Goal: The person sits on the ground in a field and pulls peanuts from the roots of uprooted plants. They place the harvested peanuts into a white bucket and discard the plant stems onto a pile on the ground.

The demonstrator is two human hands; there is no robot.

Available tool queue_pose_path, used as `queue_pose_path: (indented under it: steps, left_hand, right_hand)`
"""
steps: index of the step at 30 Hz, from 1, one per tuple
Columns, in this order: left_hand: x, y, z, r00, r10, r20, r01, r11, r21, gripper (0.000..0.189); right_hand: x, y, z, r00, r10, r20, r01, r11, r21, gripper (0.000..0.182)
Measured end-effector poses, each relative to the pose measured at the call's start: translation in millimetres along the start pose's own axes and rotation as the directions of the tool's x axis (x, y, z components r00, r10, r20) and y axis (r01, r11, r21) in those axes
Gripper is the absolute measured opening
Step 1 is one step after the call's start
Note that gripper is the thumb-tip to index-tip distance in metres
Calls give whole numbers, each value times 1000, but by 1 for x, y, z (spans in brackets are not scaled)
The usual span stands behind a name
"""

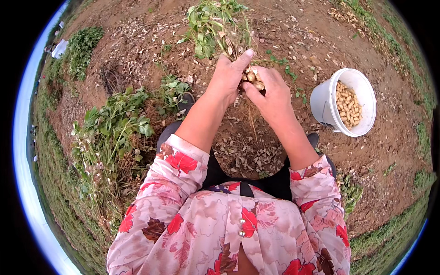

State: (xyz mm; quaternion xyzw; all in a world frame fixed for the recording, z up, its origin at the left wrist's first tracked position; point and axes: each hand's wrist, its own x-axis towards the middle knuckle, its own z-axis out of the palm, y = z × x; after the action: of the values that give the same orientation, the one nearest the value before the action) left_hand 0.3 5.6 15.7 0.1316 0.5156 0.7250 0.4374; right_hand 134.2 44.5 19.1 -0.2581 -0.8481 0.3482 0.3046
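Observation:
My left hand (228,74) is closed around the stems of a pulled peanut plant (216,27), whose green leaves point away from me. Beside it, my right hand (271,87) has its thumb and fingers around a cluster of peanut pods (253,79) at the plant's root end. Thin roots (253,120) hang below the hands. To the right, a white plastic bucket (321,98) is tilted towards me and partly filled with picked peanuts (349,105). Part of the pods is hidden by my fingers.
A heap of peanut plants (113,134) lies at my left. Dry leaves (247,158) cover soil between my feet. More green plants (84,48) and a white thing (60,48) are at the far left. Loose pods or dry bits (343,16) lie at the upper right.

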Motion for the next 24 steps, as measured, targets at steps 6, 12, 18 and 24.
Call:
queue_pose_path:
  steps: [6,12,18,24]
  left_hand:
    - [-6,5,2,1000,4,-31,-3,1000,26,24]
    - [-3,4,1,996,94,4,-94,995,22,26]
    - [-5,8,4,998,48,37,-48,999,-23,29]
    - [-6,6,10,984,77,163,-88,995,57,21]
  right_hand:
    - [6,-1,-3,996,91,-11,-90,989,116,28]
    - [4,-10,2,953,221,205,-297,806,512,17]
    - [5,-10,-3,982,72,176,-148,872,467,15]
    - [-2,-16,-23,990,42,134,-86,933,349,13]
